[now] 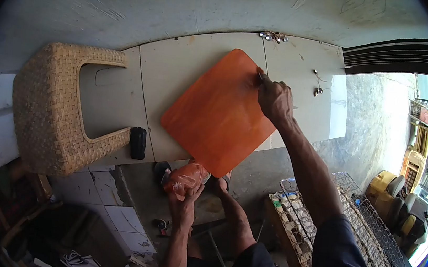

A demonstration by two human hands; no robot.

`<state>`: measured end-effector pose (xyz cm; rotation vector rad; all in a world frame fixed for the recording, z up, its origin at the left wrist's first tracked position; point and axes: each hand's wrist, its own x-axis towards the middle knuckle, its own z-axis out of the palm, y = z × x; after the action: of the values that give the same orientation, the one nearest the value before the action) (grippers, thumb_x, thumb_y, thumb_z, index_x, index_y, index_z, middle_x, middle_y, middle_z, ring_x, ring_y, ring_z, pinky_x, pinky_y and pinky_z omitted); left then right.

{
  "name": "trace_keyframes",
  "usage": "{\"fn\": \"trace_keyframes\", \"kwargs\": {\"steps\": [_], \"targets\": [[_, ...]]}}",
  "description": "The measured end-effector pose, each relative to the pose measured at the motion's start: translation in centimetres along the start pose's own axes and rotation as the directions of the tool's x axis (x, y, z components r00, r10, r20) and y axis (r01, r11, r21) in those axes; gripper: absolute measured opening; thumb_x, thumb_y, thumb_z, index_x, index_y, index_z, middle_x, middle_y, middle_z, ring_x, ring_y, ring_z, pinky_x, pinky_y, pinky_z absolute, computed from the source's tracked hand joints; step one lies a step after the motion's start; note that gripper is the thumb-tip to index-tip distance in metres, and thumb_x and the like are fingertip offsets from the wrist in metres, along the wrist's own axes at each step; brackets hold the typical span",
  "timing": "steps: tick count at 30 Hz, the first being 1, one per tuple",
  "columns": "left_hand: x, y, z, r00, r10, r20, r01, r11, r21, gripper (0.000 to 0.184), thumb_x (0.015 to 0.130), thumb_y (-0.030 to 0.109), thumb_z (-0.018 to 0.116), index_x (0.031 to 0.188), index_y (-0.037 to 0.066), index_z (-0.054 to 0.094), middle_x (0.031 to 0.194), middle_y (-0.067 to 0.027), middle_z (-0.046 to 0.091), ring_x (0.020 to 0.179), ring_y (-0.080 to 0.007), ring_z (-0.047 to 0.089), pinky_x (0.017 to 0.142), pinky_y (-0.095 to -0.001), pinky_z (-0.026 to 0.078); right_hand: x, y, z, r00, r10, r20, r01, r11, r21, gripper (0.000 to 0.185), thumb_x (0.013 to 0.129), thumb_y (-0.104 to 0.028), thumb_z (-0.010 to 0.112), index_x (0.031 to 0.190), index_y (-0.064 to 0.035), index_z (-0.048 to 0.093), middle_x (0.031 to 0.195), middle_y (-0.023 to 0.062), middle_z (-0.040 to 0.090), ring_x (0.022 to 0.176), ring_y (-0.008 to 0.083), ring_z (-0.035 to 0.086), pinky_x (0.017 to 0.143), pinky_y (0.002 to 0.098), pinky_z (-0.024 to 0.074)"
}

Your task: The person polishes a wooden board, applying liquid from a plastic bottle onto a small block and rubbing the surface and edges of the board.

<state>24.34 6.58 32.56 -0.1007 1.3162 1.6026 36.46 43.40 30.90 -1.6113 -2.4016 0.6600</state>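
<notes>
A flat orange board (222, 108) with rounded corners lies at an angle on the pale tiled bench. Darker smudges show on its surface near the right edge. Over that edge my right hand (275, 99) is closed, its fingers pressed around a small dark thing whose kind I cannot make out. Below the board's lower corner, my left hand (185, 204) is wrapped around a crumpled clear plastic bag (186, 177) with orange-red content. The bag is close under the board; whether they touch is unclear.
A woven wicker seat frame (50, 109) stands on the left, beside a small black object (138, 143). Small metal casters (273, 36) lie at the bench's back edge, more casters (317, 90) on the right. Wire spring frames (343, 201) are at lower right.
</notes>
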Motion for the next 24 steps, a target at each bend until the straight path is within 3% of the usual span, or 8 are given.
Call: {"fn": "trace_keyframes", "kwargs": {"steps": [3,7,10,11,13,15,19,24], "targets": [[0.0,0.1,0.2,0.999,-0.026,0.019,0.026,1.000,0.006,0.101,0.096,0.024,0.075,0.163,0.023,0.000,0.159,-0.0122,0.027,0.141,-0.0359,0.043,0.112,-0.0588,0.046,-1.8,-0.7,-0.6,0.960,-0.234,0.152,0.239,0.971,-0.018,0.027,0.093,-0.016,0.058,0.109,-0.0091,0.079,0.072,0.0198,0.068,0.064,0.0359,0.068,0.064,0.0468,0.0545],[0.6,0.1,-0.1,1.000,-0.019,0.000,0.019,1.000,0.022,0.102,0.095,0.025,0.075,0.163,0.022,-0.001,0.159,-0.0122,0.026,0.141,-0.0362,0.043,0.112,-0.0585,0.047,1.7,-0.6,-1.0,0.994,0.105,-0.011,-0.105,0.994,0.014,0.026,0.095,-0.021,0.059,0.107,-0.0119,0.079,0.076,0.0200,0.070,0.069,0.0372,0.069,0.068,0.0466,0.0554],[0.3,0.3,0.1,1.000,-0.015,0.012,0.015,1.000,-0.005,0.101,0.095,0.025,0.076,0.163,0.021,0.002,0.159,-0.0122,0.026,0.141,-0.0362,0.044,0.111,-0.0580,0.048,-0.1,-2.8,-1.8,0.894,-0.113,0.434,0.122,0.992,0.006,0.028,0.098,-0.021,0.056,0.113,-0.0143,0.078,0.079,0.0162,0.072,0.067,0.0343,0.069,0.070,0.0449,0.0559],[-0.3,0.3,0.1,1.000,-0.025,0.008,0.025,1.000,-0.010,0.101,0.095,0.025,0.076,0.163,0.021,0.002,0.159,-0.0122,0.026,0.141,-0.0362,0.044,0.111,-0.0580,0.048,0.0,-3.1,-1.6,0.891,-0.106,0.442,0.119,0.993,0.000,0.028,0.098,-0.021,0.056,0.113,-0.0143,0.078,0.079,0.0162,0.072,0.067,0.0343,0.069,0.070,0.0449,0.0559],[0.2,0.3,0.2,0.999,-0.033,-0.018,0.033,0.999,0.012,0.100,0.094,0.025,0.076,0.163,0.021,0.003,0.158,-0.0122,0.026,0.140,-0.0363,0.044,0.110,-0.0577,0.049,3.5,-3.6,-1.1,0.995,-0.078,0.063,0.068,0.987,0.147,0.028,0.098,-0.020,0.057,0.117,-0.0164,0.077,0.080,0.0155,0.073,0.065,0.0335,0.068,0.068,0.0451,0.0559],[0.5,0.5,0.4,0.999,-0.025,-0.024,0.026,1.000,0.013,0.099,0.094,0.025,0.077,0.162,0.020,0.004,0.158,-0.0123,0.026,0.140,-0.0361,0.044,0.110,-0.0574,0.049,7.4,-3.3,-0.3,0.948,-0.318,-0.033,0.319,0.948,0.020,0.030,0.096,-0.017,0.058,0.119,-0.0176,0.077,0.081,0.0146,0.073,0.063,0.0320,0.068,0.064,0.0456,0.0558],[-0.1,0.8,1.1,0.999,-0.004,-0.044,0.005,0.999,0.034,0.080,0.095,0.023,0.075,0.155,0.012,0.023,0.155,-0.0146,0.034,0.143,-0.0374,0.042,0.112,-0.0614,0.046,6.0,0.2,0.7,0.858,-0.508,0.079,0.512,0.829,-0.224,0.038,0.091,-0.008,0.057,0.123,-0.0201,0.074,0.080,0.0125,0.074,0.062,0.0318,0.068,0.060,0.0449,0.0559],[-0.1,0.9,0.8,0.999,-0.007,-0.044,0.008,1.000,0.021,0.079,0.095,0.022,0.075,0.155,0.013,0.023,0.155,-0.0143,0.034,0.143,-0.0369,0.042,0.113,-0.0613,0.046,1.1,1.7,-3.2,0.877,-0.338,0.343,0.432,0.866,-0.252,0.042,0.094,-0.009,0.057,0.130,-0.0245,0.071,0.080,0.0112,0.074,0.062,0.0331,0.066,0.062,0.0439,0.0565]]}}
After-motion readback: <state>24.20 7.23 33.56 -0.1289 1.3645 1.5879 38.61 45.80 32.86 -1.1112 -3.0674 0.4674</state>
